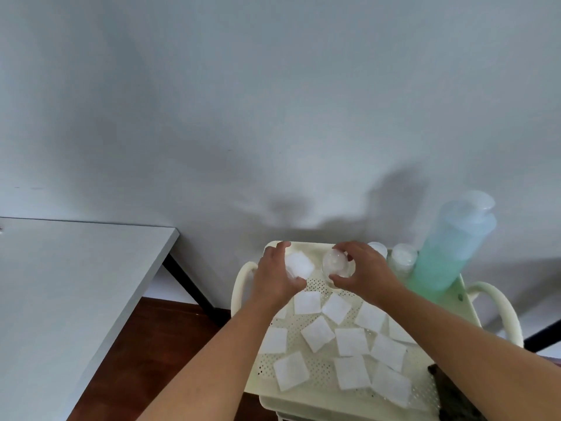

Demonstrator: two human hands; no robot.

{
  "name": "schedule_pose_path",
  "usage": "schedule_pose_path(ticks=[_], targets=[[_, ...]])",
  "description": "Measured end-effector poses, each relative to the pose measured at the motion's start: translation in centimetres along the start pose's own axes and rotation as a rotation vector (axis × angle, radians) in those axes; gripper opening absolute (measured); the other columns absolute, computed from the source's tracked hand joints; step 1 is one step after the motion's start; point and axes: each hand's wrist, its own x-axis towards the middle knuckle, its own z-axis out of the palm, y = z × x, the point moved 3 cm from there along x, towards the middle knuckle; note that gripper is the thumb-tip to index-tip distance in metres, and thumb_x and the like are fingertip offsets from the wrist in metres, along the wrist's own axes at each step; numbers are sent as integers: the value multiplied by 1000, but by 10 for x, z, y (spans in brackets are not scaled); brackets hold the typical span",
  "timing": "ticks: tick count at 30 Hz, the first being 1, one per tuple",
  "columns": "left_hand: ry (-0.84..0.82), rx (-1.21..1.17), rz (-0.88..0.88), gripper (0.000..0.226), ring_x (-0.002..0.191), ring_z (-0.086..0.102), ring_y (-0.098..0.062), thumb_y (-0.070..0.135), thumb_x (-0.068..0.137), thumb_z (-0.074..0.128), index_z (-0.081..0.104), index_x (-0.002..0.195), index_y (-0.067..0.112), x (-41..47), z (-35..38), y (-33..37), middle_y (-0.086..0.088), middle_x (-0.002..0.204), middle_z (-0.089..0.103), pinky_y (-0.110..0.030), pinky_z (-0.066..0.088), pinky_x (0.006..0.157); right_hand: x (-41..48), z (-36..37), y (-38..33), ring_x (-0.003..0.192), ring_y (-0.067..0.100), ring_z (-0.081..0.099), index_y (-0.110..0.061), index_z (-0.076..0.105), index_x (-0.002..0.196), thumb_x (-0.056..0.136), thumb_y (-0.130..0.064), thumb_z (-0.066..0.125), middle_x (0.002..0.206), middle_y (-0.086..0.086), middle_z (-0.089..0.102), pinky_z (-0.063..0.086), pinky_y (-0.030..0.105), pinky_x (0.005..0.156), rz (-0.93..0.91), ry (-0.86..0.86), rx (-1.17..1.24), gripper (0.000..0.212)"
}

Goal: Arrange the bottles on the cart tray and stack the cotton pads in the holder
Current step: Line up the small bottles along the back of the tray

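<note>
My left hand (277, 276) grips a small stack of white square cotton pads (299, 263) at the back left of the pale yellow perforated cart tray (321, 370). My right hand (362, 273) is wrapped around a clear round holder (337, 262) that stands on the tray just right of the pads. Several more cotton pads (352, 341) lie scattered flat over the tray's middle and front. A tall frosted blue-green bottle (449, 253) leans at the back right corner, with two small clear bottles (402, 256) beside it.
A white table (69, 287) stands to the left of the cart, with dark wooden floor (158, 344) between them. The cart has curved handles (501, 305) on both sides. A white wall rises behind everything. Something dark (440, 372) sits at the tray's right edge.
</note>
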Motion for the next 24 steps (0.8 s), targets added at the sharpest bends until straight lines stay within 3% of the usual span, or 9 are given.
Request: schedule_pose_path(ticks=[3,5,10,17,24], targets=[[-79,32,104,76,120,42,-21,26,67,66,32,134,26,18,-1,8,-1,128,44,-36,45,89,12,-6,5,95,13,57,-23,58,112,63,-32,78,107,-8,62,35,21,77,1,-55,-85,54],[-158,55,179,77,122,42,-23,24,68,69,32,135,23,31,2,13,-4,129,46,-34,42,93,21,-11,9,98,16,58,-26,57,114,63,-37,77,110,-8,62,40,26,83,11,-84,-147,55],[-306,76,269,76,119,47,-21,22,67,76,37,132,18,61,18,21,-4,133,49,-21,32,85,45,-12,19,108,16,50,-31,53,120,67,-47,72,116,-9,63,30,33,93,-3,-144,-396,58],[-397,74,362,86,122,49,-23,14,64,79,33,137,20,91,43,24,-5,138,50,-26,41,89,60,-4,39,109,14,50,-36,53,118,67,-45,71,114,-12,65,29,37,92,79,-207,-488,55],[-421,86,362,83,121,49,-22,20,60,85,43,132,14,106,62,20,-4,135,52,-26,39,91,63,-1,55,110,12,51,-39,52,119,68,-48,70,117,-14,64,28,36,90,152,-225,-482,55]])
